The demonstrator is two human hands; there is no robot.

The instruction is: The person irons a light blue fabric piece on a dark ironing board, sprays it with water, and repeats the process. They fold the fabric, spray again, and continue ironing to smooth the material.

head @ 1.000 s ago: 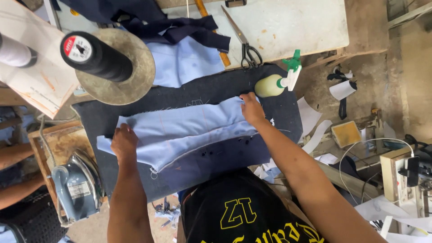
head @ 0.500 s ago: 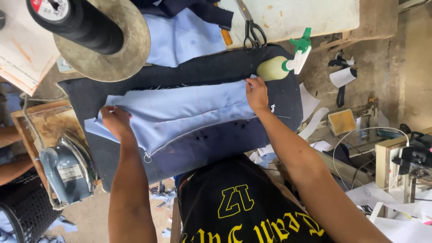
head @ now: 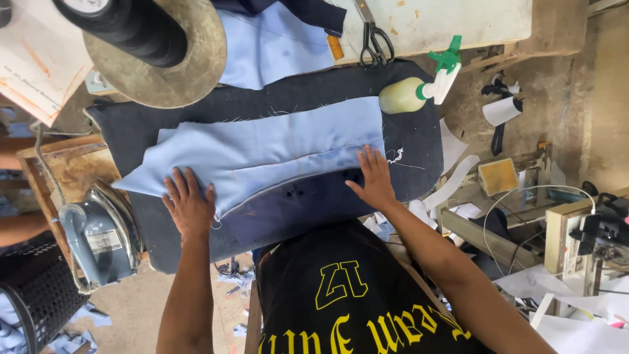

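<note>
We've got both hands, left (head: 188, 206) and right (head: 375, 178), flat open on blue cloth (head: 262, 154) over the dark pad (head: 419, 141), iron (head: 98, 233) at 8 o'clock, scraps on the floor (head: 124, 311).

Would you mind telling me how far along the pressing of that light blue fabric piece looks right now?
The light blue fabric piece already lies spread on the dark padded pressing board. Both hands are flat on its near edge: the left hand at one end, the right hand at the other. The grey-blue iron sits untouched beside the board, so any ironing appears not yet begun.
</note>
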